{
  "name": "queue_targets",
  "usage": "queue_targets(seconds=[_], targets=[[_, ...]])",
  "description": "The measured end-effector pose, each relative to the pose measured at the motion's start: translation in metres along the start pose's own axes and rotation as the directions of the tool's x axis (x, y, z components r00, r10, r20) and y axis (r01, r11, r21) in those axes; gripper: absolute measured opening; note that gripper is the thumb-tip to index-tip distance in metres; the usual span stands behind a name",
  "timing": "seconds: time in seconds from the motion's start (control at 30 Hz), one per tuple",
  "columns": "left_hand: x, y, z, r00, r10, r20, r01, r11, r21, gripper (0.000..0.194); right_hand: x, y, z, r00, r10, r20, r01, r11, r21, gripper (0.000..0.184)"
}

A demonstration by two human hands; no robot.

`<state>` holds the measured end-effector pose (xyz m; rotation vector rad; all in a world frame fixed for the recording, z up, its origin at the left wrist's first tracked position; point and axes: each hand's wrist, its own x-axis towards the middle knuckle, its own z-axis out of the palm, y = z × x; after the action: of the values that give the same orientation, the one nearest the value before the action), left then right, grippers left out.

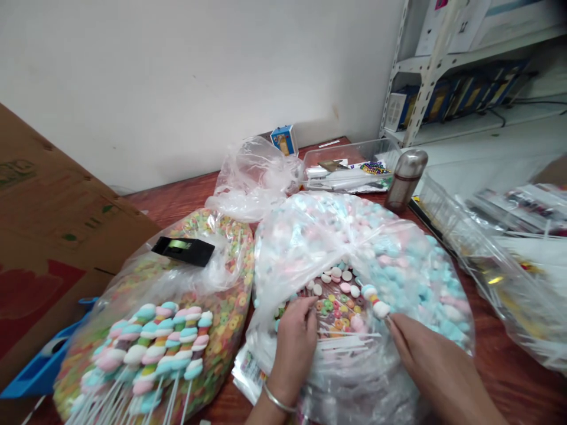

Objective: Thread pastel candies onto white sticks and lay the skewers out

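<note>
My right hand (425, 348) grips a candy skewer (376, 302) near its lower end; marshmallows and ring candies are threaded on it. My left hand (296, 330), with a bangle on the wrist, reaches over loose ring candies (339, 310) and small marshmallows (336, 273). Its fingers are bent together, and whatever is between their tips is hidden. These candies lie on clear plastic in front of a big bag of blue, pink and white marshmallows (411, 265). Several thin white sticks (349, 342) lie between my hands. Finished-looking skewers (155, 342) rest in a pile at the left.
A bag of ring candies (230, 319) lies under the pile, with a black object (183, 250) on top. A cardboard box (57, 206) and blue holder (48, 366) flank the left. Behind stand a metal flask (405, 180) and clear tray (319, 183); another bin (482, 283) is right.
</note>
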<state>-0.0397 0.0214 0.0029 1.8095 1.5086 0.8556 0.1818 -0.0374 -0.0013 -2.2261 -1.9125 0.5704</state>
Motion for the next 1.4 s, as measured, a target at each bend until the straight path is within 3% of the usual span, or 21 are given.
queue_targets(seconds=[0.1, 0.2, 0.4, 0.6, 0.77, 0.93, 1.07, 1.23, 1.4], targets=[[0.018, 0.004, 0.0, 0.99, 0.096, 0.101, -0.105, 0.99, 0.092, 0.026, -0.001, 0.0, -0.005, 0.999, -0.032, -0.011, 0.031, 0.995, -0.1, 0.033], [0.033, 0.013, 0.018, 0.973, 0.147, 0.177, -0.164, 0.983, 0.086, 0.024, -0.004, -0.003, -0.003, 0.997, -0.075, 0.018, 0.076, 0.992, -0.103, 0.031], [0.046, 0.016, 0.051, 0.981, 0.094, 0.172, -0.099, 0.995, 0.021, 0.022, -0.012, 0.006, -0.004, 0.997, -0.071, 0.0, 0.071, 0.996, -0.053, 0.032], [0.043, 0.016, 0.041, 0.987, -0.061, 0.149, 0.081, 0.988, -0.132, 0.018, -0.017, 0.004, -0.006, 0.996, -0.08, 0.043, 0.08, 0.997, 0.003, 0.032], [0.039, 0.017, 0.037, 0.957, -0.206, 0.202, 0.259, 0.922, -0.289, 0.014, -0.017, 0.0, 0.002, 0.988, -0.139, 0.061, 0.136, 0.989, 0.054, 0.032], [0.035, 0.013, 0.04, 0.932, -0.288, 0.219, 0.355, 0.85, -0.39, 0.018, -0.018, 0.001, 0.003, 0.988, -0.137, 0.071, 0.134, 0.99, 0.05, 0.034], [0.031, 0.016, 0.039, 0.93, -0.29, 0.225, 0.361, 0.837, -0.412, 0.016, -0.02, -0.002, 0.002, 0.987, -0.122, 0.1, 0.118, 0.992, 0.053, 0.035], [0.018, 0.021, 0.032, 0.964, -0.196, 0.178, 0.251, 0.894, -0.372, 0.014, -0.021, -0.005, 0.009, 0.985, -0.137, 0.105, 0.125, 0.986, 0.113, 0.035], [-0.003, 0.018, 0.018, 0.981, -0.147, 0.125, 0.182, 0.921, -0.344, 0.015, -0.029, -0.016, 0.018, 0.986, -0.153, -0.07, 0.168, 0.927, 0.337, 0.032]])
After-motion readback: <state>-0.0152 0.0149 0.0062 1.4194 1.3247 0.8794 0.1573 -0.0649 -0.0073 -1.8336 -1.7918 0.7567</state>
